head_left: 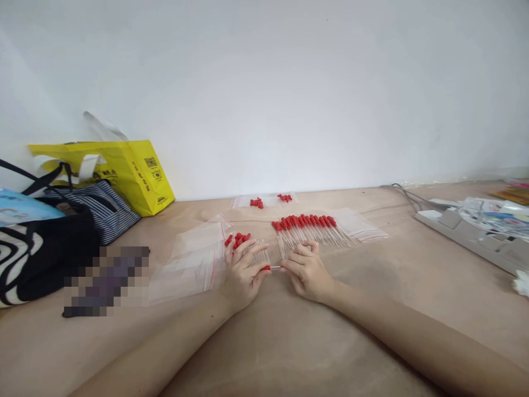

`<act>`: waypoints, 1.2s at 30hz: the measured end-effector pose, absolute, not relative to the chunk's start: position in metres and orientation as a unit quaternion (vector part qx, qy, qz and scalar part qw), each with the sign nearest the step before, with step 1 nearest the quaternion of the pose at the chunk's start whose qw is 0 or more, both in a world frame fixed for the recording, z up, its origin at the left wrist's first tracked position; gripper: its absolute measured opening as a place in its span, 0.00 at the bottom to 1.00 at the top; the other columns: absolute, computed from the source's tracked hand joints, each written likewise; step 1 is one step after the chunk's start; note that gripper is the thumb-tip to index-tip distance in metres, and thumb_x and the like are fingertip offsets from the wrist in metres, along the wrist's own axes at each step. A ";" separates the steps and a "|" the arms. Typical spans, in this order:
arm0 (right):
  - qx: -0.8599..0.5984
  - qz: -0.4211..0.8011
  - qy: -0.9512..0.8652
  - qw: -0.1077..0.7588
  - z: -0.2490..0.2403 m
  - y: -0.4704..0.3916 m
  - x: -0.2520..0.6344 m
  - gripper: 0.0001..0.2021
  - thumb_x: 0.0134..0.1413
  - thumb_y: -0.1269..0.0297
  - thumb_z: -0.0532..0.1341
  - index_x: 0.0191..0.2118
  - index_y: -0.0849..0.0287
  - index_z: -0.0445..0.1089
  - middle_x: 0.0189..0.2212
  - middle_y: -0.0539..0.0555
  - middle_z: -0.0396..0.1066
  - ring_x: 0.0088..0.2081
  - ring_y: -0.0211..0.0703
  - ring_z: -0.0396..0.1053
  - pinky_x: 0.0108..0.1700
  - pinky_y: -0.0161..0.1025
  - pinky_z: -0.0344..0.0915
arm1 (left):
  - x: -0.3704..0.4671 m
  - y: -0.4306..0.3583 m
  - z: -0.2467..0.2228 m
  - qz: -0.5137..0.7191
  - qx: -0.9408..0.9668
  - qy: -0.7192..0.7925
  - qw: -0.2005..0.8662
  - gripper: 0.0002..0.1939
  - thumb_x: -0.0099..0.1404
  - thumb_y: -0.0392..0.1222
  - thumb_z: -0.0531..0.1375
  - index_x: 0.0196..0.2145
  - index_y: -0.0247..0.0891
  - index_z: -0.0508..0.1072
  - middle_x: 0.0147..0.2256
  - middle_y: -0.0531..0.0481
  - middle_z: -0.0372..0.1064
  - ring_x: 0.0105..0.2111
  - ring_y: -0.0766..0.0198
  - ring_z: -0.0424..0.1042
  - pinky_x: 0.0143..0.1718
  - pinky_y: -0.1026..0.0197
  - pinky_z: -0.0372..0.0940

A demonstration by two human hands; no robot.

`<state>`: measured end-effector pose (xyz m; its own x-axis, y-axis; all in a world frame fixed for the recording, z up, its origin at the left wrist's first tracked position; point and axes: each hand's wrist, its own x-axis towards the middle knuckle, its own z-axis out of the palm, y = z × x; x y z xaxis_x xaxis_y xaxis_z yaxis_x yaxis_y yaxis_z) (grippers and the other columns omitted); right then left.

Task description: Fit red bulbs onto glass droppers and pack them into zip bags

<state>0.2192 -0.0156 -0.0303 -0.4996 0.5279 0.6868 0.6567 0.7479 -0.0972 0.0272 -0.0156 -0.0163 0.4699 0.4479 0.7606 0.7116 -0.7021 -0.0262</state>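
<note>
The table meets a wall at its far edge; left hand pinches a red tip, right hand its stick; sideways force might bend this stick.

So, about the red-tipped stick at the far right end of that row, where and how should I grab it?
I'd pinch the red tip, coming from the right with your right hand once that's free. The tip looks like the thickest part, and being last in the row, it has neighbours only on its left; to its right lies just a flat plastic bag.
</note>
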 end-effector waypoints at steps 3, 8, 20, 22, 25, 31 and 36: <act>-0.348 -0.043 -0.864 0.362 -0.027 -0.017 0.217 0.11 0.55 0.67 0.51 0.27 0.59 0.68 0.19 0.50 0.63 0.29 0.38 0.55 0.41 0.43 0.44 | 0.027 -0.017 -0.016 -0.386 -0.840 -0.339 0.174 0.11 0.61 0.43 0.54 0.25 0.43 0.72 0.43 0.51 0.69 0.48 0.54 0.61 0.52 0.41 0.46; -0.370 0.017 -0.862 0.345 -0.023 -0.019 0.213 0.11 0.55 0.67 0.51 0.26 0.59 0.68 0.19 0.49 0.64 0.30 0.38 0.55 0.41 0.43 0.43 | 0.029 -0.018 -0.015 -0.379 -0.846 -0.329 0.179 0.10 0.60 0.43 0.54 0.25 0.42 0.72 0.43 0.51 0.69 0.47 0.54 0.61 0.52 0.41 0.46; -0.381 -0.030 -0.870 0.313 -0.022 -0.015 0.222 0.10 0.55 0.63 0.54 0.30 0.56 0.70 0.24 0.50 0.67 0.33 0.38 0.58 0.43 0.44 0.41 | 0.021 -0.011 -0.015 -0.376 -0.842 -0.345 0.175 0.07 0.58 0.46 0.57 0.26 0.46 0.73 0.41 0.52 0.71 0.46 0.55 0.63 0.52 0.42 0.41; -0.377 -0.048 -0.876 0.297 -0.020 -0.015 0.222 0.09 0.54 0.63 0.55 0.29 0.56 0.71 0.25 0.51 0.68 0.33 0.39 0.57 0.39 0.42 0.43 | 0.021 -0.012 -0.016 -0.371 -0.845 -0.344 0.174 0.08 0.59 0.46 0.57 0.25 0.46 0.73 0.40 0.53 0.71 0.46 0.55 0.63 0.53 0.43 0.40; -0.387 -0.051 -0.881 0.266 -0.017 -0.011 0.222 0.09 0.53 0.65 0.55 0.28 0.58 0.70 0.25 0.52 0.68 0.33 0.40 0.58 0.36 0.40 0.45 | 0.016 -0.008 -0.017 -0.355 -0.837 -0.382 0.166 0.09 0.58 0.49 0.56 0.35 0.46 0.72 0.44 0.50 0.69 0.48 0.54 0.61 0.53 0.42 0.38; -0.558 0.105 -0.777 0.273 -0.009 0.016 0.209 0.10 0.53 0.68 0.52 0.39 0.61 0.67 0.29 0.54 0.71 0.30 0.38 0.65 0.33 0.34 0.54 | 0.000 0.007 -0.020 -0.341 -0.751 -0.549 0.136 0.22 0.57 0.47 0.56 0.49 0.40 0.61 0.47 0.42 0.64 0.49 0.50 0.58 0.49 0.44 0.47; -0.645 0.083 -0.725 0.229 0.002 0.037 0.175 0.13 0.50 0.67 0.53 0.43 0.60 0.64 0.33 0.57 0.71 0.37 0.46 0.68 0.34 0.36 0.57 | -0.003 0.010 -0.021 -0.352 -0.740 -0.549 0.165 0.14 0.57 0.44 0.56 0.42 0.41 0.66 0.44 0.45 0.66 0.47 0.52 0.59 0.49 0.44 0.46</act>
<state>0.1747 0.0368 0.0017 -0.0637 0.9723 0.2249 0.8961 0.1549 -0.4159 -0.0028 0.0100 -0.0205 0.1507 0.6966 0.7015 0.9282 -0.3439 0.1421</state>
